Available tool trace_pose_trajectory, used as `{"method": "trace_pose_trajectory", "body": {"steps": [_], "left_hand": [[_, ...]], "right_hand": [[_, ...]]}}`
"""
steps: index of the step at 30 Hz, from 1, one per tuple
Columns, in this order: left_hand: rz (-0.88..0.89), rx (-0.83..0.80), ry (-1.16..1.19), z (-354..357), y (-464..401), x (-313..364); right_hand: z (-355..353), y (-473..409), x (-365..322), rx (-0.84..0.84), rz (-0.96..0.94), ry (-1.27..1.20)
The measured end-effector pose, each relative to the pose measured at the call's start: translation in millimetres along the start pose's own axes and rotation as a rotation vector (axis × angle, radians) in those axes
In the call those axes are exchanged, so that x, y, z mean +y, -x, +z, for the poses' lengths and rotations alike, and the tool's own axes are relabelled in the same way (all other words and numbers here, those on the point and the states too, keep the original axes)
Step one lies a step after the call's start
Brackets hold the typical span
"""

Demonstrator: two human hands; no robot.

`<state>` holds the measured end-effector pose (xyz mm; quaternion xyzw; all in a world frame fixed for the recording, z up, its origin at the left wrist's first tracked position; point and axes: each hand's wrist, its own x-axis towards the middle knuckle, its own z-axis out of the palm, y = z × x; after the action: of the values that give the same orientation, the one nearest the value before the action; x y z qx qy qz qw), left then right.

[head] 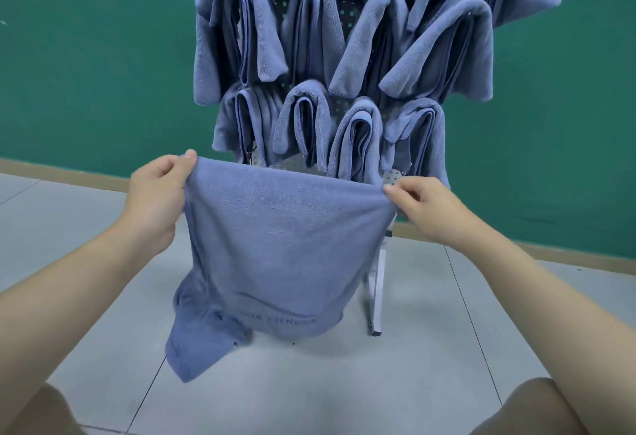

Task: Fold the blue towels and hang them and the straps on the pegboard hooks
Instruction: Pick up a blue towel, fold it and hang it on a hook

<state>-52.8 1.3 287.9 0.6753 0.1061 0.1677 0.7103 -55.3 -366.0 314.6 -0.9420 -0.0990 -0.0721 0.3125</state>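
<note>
A blue towel (275, 255) hangs spread in front of me, doubled over, with a printed logo near its lower edge. My left hand (156, 193) pinches its top left corner and my right hand (426, 209) pinches its top right corner. The top edge is stretched between both hands. Its lower left corner droops toward the floor. Behind it stands the white pegboard (390, 178), almost fully covered by several folded blue towels (358, 52) draped over hooks in rows. No straps are clearly visible.
The pegboard's white metal leg (377, 293) stands on the grey tiled floor (378, 383) just right of the towel. A green wall (86, 56) with a tan baseboard is behind. My knees show at the bottom corners.
</note>
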Motion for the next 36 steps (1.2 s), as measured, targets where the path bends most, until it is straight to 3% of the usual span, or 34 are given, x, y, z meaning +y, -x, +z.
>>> {"method": "trace_pose_trajectory", "body": {"steps": [5,8,12,17,20,23,25,28,32,36], "left_hand": [[-0.014,-0.133,0.037,1,5,4],[0.01,-0.107,0.062,1,2,6],[-0.021,-0.024,0.103,0,-6,2],[-0.29,-0.212,-0.007,5,-4,-22],[-0.443,-0.295,-0.075,6,-3,-40],[-0.502,-0.25,-0.18,5,-3,-55],[-0.52,-0.21,-0.195,8,-2,-58],[-0.515,-0.136,-0.206,20,2,-55],[-0.423,-0.063,-0.227,44,22,-44],[-0.151,-0.07,-0.346,68,47,-31]], "right_hand": [[11,-2,-4,0.123,0.164,-0.616],[9,0,-9,0.12,0.216,-0.797],[8,0,-9,0.094,0.233,-0.706],[16,-2,1,0.058,0.228,-0.681],[23,2,8,-0.157,0.34,-0.691],[35,10,25,-0.434,0.544,-0.552],[42,12,35,-0.515,0.66,-0.498],[49,10,35,-0.494,0.694,-0.496],[56,13,3,-0.396,0.602,-0.549],[65,16,-35,-0.361,0.521,-0.646]]}}
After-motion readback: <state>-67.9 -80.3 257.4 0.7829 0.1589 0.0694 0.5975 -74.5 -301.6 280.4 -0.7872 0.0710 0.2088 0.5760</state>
